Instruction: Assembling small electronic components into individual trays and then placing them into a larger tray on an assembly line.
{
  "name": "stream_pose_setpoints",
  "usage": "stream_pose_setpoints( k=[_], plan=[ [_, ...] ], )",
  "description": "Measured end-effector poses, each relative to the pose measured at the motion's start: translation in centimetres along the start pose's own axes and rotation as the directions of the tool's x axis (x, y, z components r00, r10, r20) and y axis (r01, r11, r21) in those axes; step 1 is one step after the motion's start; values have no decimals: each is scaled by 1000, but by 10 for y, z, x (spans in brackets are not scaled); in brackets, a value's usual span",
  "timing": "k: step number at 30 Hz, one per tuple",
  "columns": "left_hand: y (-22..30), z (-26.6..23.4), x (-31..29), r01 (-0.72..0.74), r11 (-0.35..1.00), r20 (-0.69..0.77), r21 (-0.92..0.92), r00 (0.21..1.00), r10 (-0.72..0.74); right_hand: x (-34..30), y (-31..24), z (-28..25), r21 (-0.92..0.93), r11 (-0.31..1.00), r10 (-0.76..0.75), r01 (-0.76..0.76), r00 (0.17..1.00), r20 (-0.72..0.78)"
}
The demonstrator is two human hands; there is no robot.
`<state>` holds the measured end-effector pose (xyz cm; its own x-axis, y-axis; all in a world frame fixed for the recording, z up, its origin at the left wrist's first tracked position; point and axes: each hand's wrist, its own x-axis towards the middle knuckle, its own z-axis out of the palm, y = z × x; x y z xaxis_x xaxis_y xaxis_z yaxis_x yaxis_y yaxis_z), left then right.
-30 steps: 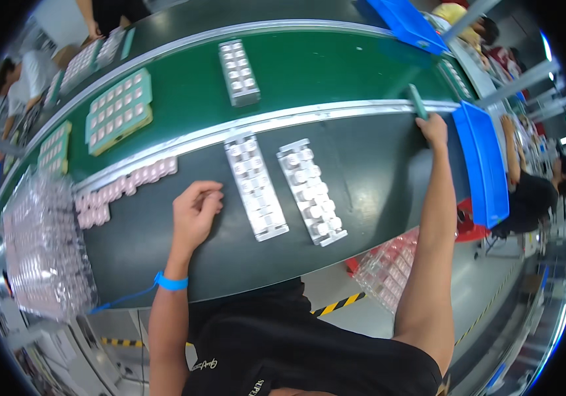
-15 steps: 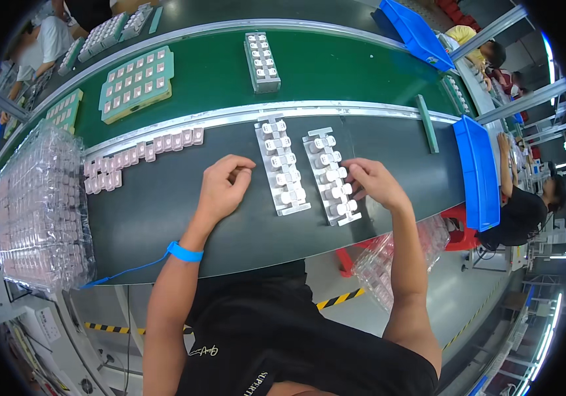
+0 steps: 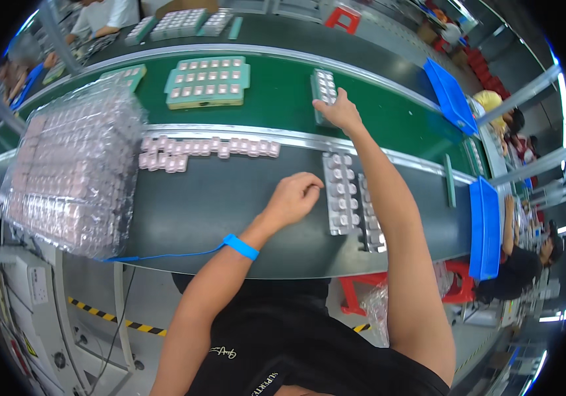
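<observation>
My right hand (image 3: 340, 113) reaches over the green conveyor. Its thumb and fingers grip the sides of a grey holder (image 3: 323, 120) carrying two rows of small white parts (image 3: 326, 84). Over the dark worktop, my left hand (image 3: 294, 198) is loosely curled, with nothing visible in it and a blue wrist strap (image 3: 241, 247) behind it. Just right of that hand lies a metal rack (image 3: 333, 214) with white pieces along it. A second metal rack (image 3: 372, 224) beside it is partly covered by my right forearm.
Small pink parts (image 3: 223, 149) line the worktop's far edge. A plastic-wrapped stack (image 3: 75, 178) of pink parts stands left. A green tray (image 3: 243, 76) sits on the conveyor. Blue bins (image 3: 485, 228) are at right, near a green strip (image 3: 450, 181). Red stools (image 3: 350, 296) stand below; other people work nearby.
My right hand has left the nearer metal rack and gone forward to the holder on the conveyor. The view has shifted; my left hand stays curled near the racks.
</observation>
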<state>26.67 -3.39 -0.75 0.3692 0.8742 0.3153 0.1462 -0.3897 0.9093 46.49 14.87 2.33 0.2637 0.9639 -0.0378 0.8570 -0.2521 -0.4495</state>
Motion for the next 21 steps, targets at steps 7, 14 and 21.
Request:
stream_pose_setpoints(
  k=[7, 14, 21],
  plan=[
    [1, -5, 0, 18, 998, 26, -54, 1000, -17, 15, -26, 26, -208, 973, 97, -97, 995, -11],
    [5, -3, 3, 25, 998, 41, -57, 999, -23, 14, 62, -51, -214, 975, 62, -59, 998, 11],
    [3, -5, 3, 91, 995, 67, -49, 994, -88, -112, 191, -109, -140, 988, 54, -70, 992, -118]
  ],
)
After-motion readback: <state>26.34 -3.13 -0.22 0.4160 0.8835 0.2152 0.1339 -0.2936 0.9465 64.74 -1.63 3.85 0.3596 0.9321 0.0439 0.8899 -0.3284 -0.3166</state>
